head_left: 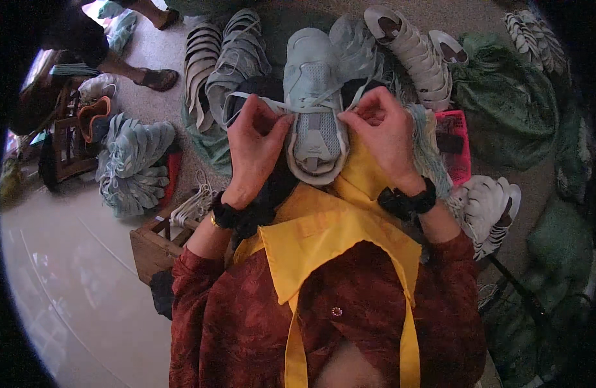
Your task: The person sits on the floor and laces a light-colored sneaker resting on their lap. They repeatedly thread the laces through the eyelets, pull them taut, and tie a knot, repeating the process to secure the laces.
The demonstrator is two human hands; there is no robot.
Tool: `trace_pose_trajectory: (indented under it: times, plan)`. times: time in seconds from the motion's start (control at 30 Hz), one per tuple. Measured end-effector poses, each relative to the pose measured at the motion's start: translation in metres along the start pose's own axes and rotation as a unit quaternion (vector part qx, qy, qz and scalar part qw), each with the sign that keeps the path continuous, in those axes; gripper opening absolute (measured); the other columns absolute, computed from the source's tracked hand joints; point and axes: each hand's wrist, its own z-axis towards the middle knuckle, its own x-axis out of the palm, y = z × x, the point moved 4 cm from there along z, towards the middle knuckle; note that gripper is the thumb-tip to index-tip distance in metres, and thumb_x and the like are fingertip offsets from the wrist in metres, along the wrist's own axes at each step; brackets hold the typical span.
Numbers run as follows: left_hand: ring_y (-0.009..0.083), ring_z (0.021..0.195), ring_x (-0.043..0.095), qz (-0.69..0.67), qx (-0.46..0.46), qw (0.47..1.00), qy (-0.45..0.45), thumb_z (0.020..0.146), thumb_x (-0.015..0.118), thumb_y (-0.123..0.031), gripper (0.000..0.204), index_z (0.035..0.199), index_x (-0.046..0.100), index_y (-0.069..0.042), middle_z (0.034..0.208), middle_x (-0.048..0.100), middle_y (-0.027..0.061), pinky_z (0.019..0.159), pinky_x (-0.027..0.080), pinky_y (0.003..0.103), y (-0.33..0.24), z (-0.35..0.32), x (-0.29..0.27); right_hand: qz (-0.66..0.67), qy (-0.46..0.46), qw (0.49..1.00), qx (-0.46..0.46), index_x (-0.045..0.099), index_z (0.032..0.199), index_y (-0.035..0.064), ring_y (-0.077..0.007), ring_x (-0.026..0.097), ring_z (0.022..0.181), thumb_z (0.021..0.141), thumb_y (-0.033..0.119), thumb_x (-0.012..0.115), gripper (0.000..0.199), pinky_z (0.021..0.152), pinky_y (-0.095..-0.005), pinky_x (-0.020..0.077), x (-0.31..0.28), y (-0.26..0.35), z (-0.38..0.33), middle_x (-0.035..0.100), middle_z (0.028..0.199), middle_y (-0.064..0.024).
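A pale grey-green shoe upper point(313, 68) lies over my lap, its toe pointing away from me and its tongue point(313, 139) toward me. Light-coloured lace point(298, 107) runs across its front. My left hand point(256, 139) pinches the lace at the left side of the upper, where a loop of it stands out past the fingers. On the other side, my right hand point(383, 132) is closed in a pinch on the lace by the eyelet edge. A yellow apron point(340, 223) covers my front.
Nested stacks of shoe uppers lie at the far left point(240, 61), far right point(414, 61), left point(133, 161) and right point(485, 210). A pink basket point(463, 145) and green sacks point(505, 97) are on the right. A wooden stool point(149, 249) stands near left. Another person's foot point(157, 79) shows.
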Motion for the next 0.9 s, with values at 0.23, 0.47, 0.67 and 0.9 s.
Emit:
trace_pose_trajectory:
  times: [0.23, 0.47, 0.67, 0.9]
  plan:
    - [0.0133, 0.061, 0.052, 0.083, 0.079, 0.993, -0.038, 0.079, 0.077, -0.001, 0.024, 0.086, 0.053, -0.001, 0.074, 0.053, 0.0048, 0.058, 0.044, 0.029, -0.01, -0.004, -0.002, -0.115, 0.005, 0.978, -0.177, 0.065, 0.091, 0.0005, -0.0307, 0.067, 0.078, 0.078, 0.009, 0.08, 0.022, 0.069, -0.0361, 0.0531, 0.002, 0.024, -0.011, 0.067, 0.086, -0.012]
    - [0.0158, 0.068, 0.057, 0.079, 0.109, 0.991, 0.008, 0.087, 0.07, -0.001, 0.011, 0.092, 0.06, 0.001, 0.079, 0.058, 0.008, 0.065, 0.048, 0.028, -0.018, -0.007, 0.003, -0.142, 0.048, 0.983, -0.106, 0.068, 0.098, -0.0004, -0.0326, 0.068, 0.08, 0.081, 0.008, 0.076, 0.02, 0.07, -0.0379, 0.0546, -0.002, 0.03, -0.014, 0.068, 0.09, -0.0148]
    - [0.0212, 0.07, 0.058, 0.076, 0.107, 0.991, 0.036, 0.084, 0.072, -0.005, 0.017, 0.095, 0.06, 0.001, 0.082, 0.059, 0.0114, 0.067, 0.049, 0.032, -0.025, -0.012, 0.003, -0.135, 0.006, 0.988, -0.075, 0.066, 0.105, 0.0017, -0.0337, 0.069, 0.084, 0.086, 0.003, 0.067, 0.019, 0.073, -0.041, 0.0552, 0.005, 0.025, -0.019, 0.069, 0.092, -0.0166]
    - [0.0383, 0.08, 0.057, 0.187, 0.226, 0.955, 0.034, 0.086, 0.063, 0.0, 0.021, 0.104, 0.053, 0.002, 0.088, 0.055, 0.0188, 0.072, 0.048, 0.045, -0.025, -0.016, 0.008, -0.322, 0.069, 0.916, -0.232, 0.061, 0.098, 0.0012, -0.0362, 0.065, 0.095, 0.078, 0.0, 0.063, 0.02, 0.081, -0.0431, 0.0534, 0.017, 0.036, -0.026, 0.064, 0.1, -0.0174]
